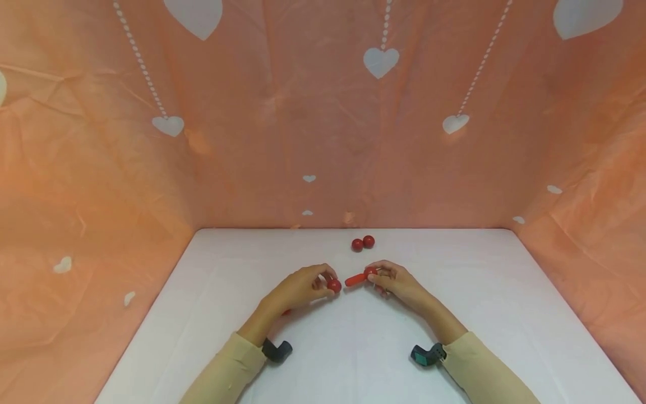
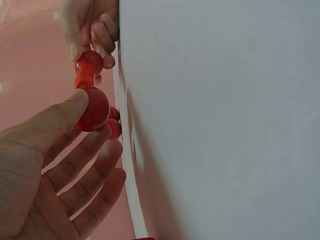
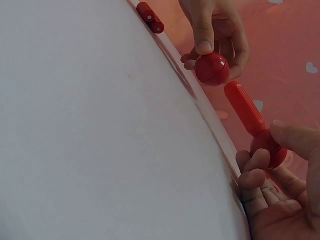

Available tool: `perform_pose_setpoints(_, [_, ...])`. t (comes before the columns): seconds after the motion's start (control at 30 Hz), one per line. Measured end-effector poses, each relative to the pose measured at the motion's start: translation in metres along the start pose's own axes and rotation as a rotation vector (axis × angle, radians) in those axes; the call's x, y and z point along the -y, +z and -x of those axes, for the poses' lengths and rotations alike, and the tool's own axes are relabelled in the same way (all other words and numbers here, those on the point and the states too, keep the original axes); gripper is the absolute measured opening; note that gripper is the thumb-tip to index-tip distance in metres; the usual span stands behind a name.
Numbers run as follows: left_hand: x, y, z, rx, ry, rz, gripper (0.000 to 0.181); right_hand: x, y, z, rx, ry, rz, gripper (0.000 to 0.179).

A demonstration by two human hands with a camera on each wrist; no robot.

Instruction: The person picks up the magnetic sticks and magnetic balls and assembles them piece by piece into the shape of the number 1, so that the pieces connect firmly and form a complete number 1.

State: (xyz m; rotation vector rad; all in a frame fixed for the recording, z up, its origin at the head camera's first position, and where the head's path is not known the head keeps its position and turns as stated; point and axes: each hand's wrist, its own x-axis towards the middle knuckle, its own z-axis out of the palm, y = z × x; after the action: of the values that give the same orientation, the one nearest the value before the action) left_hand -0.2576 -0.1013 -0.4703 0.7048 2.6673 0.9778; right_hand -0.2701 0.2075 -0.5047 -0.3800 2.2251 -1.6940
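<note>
My left hand [image 1: 304, 287] pinches a glossy red ball [image 2: 95, 111] between thumb and fingertips. Facing it, my right hand [image 1: 401, 286] grips a second red ball [image 3: 270, 148] that has an orange-red stick [image 3: 245, 107] joined to it. The stick's free end points at the left hand's ball, and the right wrist view shows a small gap between them. A bit of red also shows among the right fingers below the ball. Both hands are held close over the white table [image 1: 353, 359].
Two more red balls [image 1: 363, 243] sit side by side near the table's back edge. By the left forearm lie two dark red sticks [image 3: 150, 17] with silvery dots on their ends. An orange cloth [image 1: 323, 140] with white hearts rises behind and beside the table.
</note>
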Motion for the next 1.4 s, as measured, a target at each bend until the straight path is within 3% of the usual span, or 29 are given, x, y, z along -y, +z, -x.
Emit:
perform_pose_setpoints(0.77, [-0.0087, 0.0020, 0.0014, 0.019, 0.052, -0.025, 0.032, 0.0040, 0.0038, 0.0000, 0.014, -0.008, 0.016, 0.041])
perform_pose_setpoints(1.4, [-0.0100, 0.0047, -0.0007, 0.023, 0.040, -0.049, 0.031, 0.0024, 0.0014, 0.0014, 0.016, -0.008, 0.028, 0.044])
